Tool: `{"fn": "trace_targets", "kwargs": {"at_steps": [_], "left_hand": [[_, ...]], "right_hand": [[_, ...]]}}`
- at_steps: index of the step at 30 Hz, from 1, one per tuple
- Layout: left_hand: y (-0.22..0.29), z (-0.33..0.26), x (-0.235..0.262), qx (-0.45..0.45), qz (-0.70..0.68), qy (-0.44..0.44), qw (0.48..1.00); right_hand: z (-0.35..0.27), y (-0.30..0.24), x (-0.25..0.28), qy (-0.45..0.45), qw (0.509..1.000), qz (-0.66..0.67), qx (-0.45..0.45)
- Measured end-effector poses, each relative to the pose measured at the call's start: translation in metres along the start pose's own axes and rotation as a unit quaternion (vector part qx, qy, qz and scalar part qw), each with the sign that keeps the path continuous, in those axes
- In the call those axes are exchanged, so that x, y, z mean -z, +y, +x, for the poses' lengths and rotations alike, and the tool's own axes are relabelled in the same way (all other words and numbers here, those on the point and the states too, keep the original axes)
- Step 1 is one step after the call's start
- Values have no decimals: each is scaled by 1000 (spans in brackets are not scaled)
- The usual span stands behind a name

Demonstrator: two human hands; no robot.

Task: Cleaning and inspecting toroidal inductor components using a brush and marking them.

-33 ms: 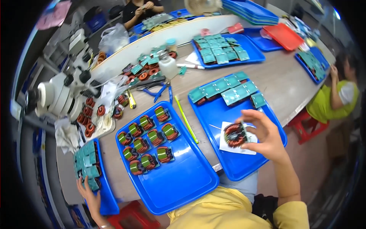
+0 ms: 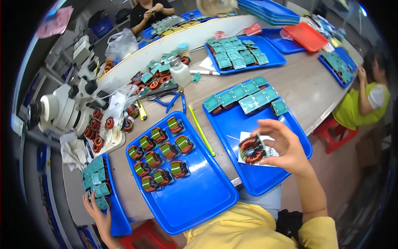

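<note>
The right hand (image 2: 286,147) pinches a copper-wound coil (image 2: 251,150) by its upper edge, thumb and fingers closed on it, holding it just above a white card (image 2: 271,154) in the blue tray (image 2: 248,182) at about four o'clock. To do this well, I judge the coil should be held by the core rather than the windings, kept level over the card, and its leads kept off the tray rim. The left hand (image 2: 97,211) is at seven o'clock, fingers spread and resting on a stack of green boards (image 2: 97,182) in a narrow tray; it grips nothing that I can see.

The desk (image 2: 306,89) is long, brownish and crowded. A middle tray (image 2: 195,199) holds rows of finished coils on green bases. At ten o'clock stands a white microscope (image 2: 62,108) with loose coils round it. More trays of boards lie at twelve and one o'clock. Other people sit at twelve and three o'clock.
</note>
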State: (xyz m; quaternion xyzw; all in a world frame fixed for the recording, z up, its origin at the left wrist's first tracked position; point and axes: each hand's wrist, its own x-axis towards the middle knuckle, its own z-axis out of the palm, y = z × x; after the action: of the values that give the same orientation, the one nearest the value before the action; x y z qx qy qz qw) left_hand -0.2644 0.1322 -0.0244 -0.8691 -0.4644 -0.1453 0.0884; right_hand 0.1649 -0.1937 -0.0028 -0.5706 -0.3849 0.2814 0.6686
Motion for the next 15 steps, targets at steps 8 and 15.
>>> {"fn": "trace_targets", "kwargs": {"at_steps": [8,15], "left_hand": [[195,51,65,-384,-326,-8,864],[279,51,76,-516,-407,-161,737]], "right_hand": [[-3,3,-32,-176,944,275,-53],[-9,3,-53,-230,913,325,-93]]}}
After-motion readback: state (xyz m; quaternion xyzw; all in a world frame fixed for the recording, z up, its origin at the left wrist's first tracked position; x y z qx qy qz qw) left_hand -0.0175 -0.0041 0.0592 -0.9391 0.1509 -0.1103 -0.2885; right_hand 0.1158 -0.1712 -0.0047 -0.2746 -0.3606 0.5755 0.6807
